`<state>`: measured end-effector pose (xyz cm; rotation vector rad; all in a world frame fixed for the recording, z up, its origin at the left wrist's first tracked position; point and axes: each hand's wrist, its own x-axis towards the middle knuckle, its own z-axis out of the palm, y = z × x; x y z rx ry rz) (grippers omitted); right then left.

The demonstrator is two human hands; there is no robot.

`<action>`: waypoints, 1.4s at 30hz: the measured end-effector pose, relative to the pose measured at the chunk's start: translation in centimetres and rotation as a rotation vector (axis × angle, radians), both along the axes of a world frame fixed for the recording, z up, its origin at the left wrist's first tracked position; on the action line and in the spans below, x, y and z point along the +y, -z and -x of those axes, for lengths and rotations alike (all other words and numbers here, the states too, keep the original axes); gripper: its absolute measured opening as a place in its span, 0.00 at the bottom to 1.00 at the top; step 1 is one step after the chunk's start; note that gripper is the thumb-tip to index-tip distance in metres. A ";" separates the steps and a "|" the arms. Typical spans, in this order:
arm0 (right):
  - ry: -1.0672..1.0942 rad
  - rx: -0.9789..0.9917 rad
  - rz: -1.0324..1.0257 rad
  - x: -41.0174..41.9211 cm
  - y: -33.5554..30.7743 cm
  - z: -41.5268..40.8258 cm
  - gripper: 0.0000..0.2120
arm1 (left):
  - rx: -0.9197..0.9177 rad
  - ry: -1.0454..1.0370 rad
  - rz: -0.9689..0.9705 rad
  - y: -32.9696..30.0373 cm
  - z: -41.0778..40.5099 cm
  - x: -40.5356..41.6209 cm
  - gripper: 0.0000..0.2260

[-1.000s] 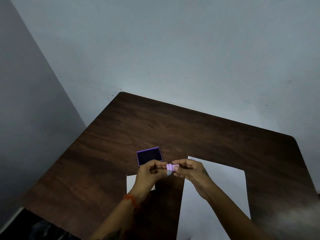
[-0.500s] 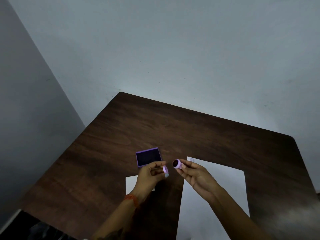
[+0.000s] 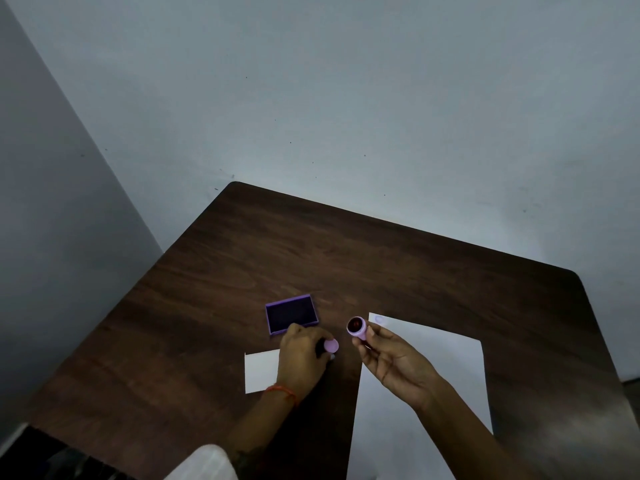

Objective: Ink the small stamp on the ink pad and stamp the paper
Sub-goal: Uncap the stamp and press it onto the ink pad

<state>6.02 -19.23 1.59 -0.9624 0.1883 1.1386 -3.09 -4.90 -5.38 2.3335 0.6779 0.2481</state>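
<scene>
- The dark wooden table (image 3: 346,258) carries everything; a large white sheet of paper (image 3: 450,368) lies on its right side with a faint mark near its far-left corner, and a small white card (image 3: 259,372) lies to the left
- The purple ink pad (image 3: 291,314) sits open just beyond the card, its dark face bare
- The right hand (image 3: 394,362) floats above the paper's left edge, palm turned up, fingertips pinching the small stamp (image 3: 356,327) with its dark face tipped toward the pad
- The left hand (image 3: 302,358) rests low by the card, curled around the pink cap (image 3: 330,346)
- To ink well, I judge the stamp should turn face-down, meet the pad squarely and press evenly, with no rocking
- The cap is best set down clear of the pad, so the left hand can steady the paper
</scene>
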 end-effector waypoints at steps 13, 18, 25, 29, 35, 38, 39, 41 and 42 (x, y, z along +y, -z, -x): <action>0.024 0.064 -0.055 1.1 -0.6 0.3 0.09 | -0.044 -0.225 -0.043 -0.9 3.8 6.4 0.17; -0.003 0.044 -0.068 2.0 -1.0 0.4 0.11 | -0.006 -0.156 0.153 -0.9 4.3 9.5 0.25; -0.003 0.038 -0.041 3.2 -1.3 0.4 0.09 | 0.022 -0.101 0.220 0.3 3.8 10.5 0.32; -0.022 0.008 -0.022 4.0 -1.0 0.0 0.08 | 0.039 -0.098 0.188 1.1 3.6 10.7 0.33; -0.140 -0.401 0.274 6.7 -0.7 -0.7 0.09 | 0.049 -0.032 0.227 1.5 3.5 11.3 0.37; -0.254 -0.822 0.500 9.1 0.3 -0.5 0.07 | 0.032 -0.009 0.199 1.8 3.7 11.6 0.36; -0.305 -1.002 0.549 10.0 0.5 -0.4 0.05 | 0.022 -0.006 0.187 1.9 3.7 11.6 0.35; -0.406 -1.325 0.577 11.6 1.1 -0.2 0.02 | -0.002 0.000 0.158 2.1 3.8 11.7 0.34; -0.462 -1.444 0.573 12.2 1.4 -0.1 0.04 | -0.018 0.003 0.141 2.2 3.8 11.7 0.34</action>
